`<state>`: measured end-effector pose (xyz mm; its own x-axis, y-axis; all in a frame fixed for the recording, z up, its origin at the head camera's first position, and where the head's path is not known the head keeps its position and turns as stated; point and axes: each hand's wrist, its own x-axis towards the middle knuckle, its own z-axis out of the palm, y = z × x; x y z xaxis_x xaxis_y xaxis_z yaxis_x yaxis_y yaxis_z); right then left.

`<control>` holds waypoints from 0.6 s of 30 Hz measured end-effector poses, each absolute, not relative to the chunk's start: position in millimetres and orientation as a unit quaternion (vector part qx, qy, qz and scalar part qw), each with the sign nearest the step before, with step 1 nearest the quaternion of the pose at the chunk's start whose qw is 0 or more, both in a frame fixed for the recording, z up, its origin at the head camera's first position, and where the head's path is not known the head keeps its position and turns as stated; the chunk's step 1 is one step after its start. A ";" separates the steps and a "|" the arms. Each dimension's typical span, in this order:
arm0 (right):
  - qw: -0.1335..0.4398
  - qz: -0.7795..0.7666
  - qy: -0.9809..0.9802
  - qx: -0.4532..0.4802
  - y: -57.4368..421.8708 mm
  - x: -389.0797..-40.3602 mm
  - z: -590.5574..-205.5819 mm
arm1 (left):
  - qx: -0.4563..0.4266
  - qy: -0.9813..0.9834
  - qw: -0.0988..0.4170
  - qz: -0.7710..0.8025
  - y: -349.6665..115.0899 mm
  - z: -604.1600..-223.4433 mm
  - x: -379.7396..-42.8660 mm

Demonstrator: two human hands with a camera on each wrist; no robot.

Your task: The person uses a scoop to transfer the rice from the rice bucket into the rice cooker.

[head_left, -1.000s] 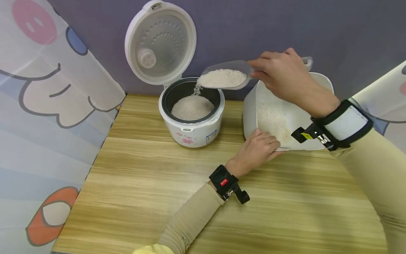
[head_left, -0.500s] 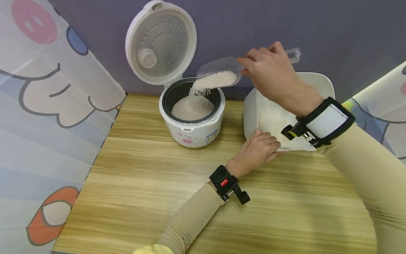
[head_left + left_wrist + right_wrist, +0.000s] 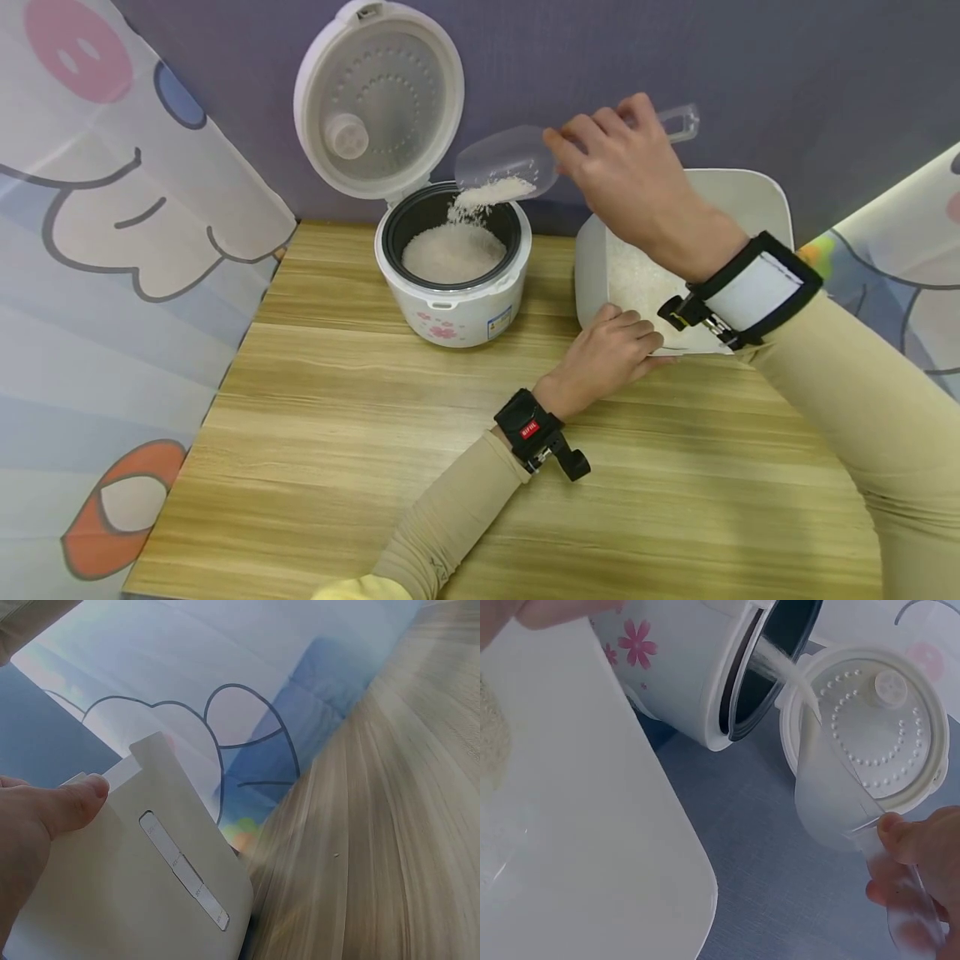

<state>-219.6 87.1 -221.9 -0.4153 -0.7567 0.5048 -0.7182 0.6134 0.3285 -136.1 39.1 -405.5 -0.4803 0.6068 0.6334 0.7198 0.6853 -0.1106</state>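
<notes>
My right hand (image 3: pixel 626 171) grips the handle of a clear plastic scoop (image 3: pixel 506 158), tilted down over the open rice cooker (image 3: pixel 468 312). Rice (image 3: pixel 491 193) slides off its lip and falls onto the mound of rice (image 3: pixel 453 252) in the dark inner pot. In the right wrist view the stream leaves the scoop (image 3: pixel 829 780) toward the pot. My left hand (image 3: pixel 611 350) holds the near rim of a white rice bin (image 3: pixel 592 271), thumb over the edge in the left wrist view. Some rice lies inside the bin, partly hidden behind my right arm.
The cooker's round lid (image 3: pixel 378 100) stands raised at the back, against a dark grey wall (image 3: pixel 555 67). A cartoon-printed sheet (image 3: pixel 90 350) borders the wooden table (image 3: pixel 337 417) on the left, and more of it shows at right.
My right hand has moved left and slightly up, tipping the scoop more steeply. Less rice is left in it, and the mound in the pot looks a little larger. The left hand stays put.
</notes>
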 end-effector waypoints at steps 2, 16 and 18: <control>0.325 -0.039 -0.834 0.444 86.9 -220.1 -222.8 | -0.388 -0.856 0.332 -0.085 39.1 -405.3 -136.3; 0.360 -0.064 -0.804 0.470 87.9 -222.6 -230.8 | -0.386 -0.857 0.332 -0.079 38.6 -406.0 -136.5; 0.349 -0.053 -0.812 0.465 88.8 -221.7 -231.5 | -0.386 -0.856 0.334 -0.078 38.8 -406.1 -136.6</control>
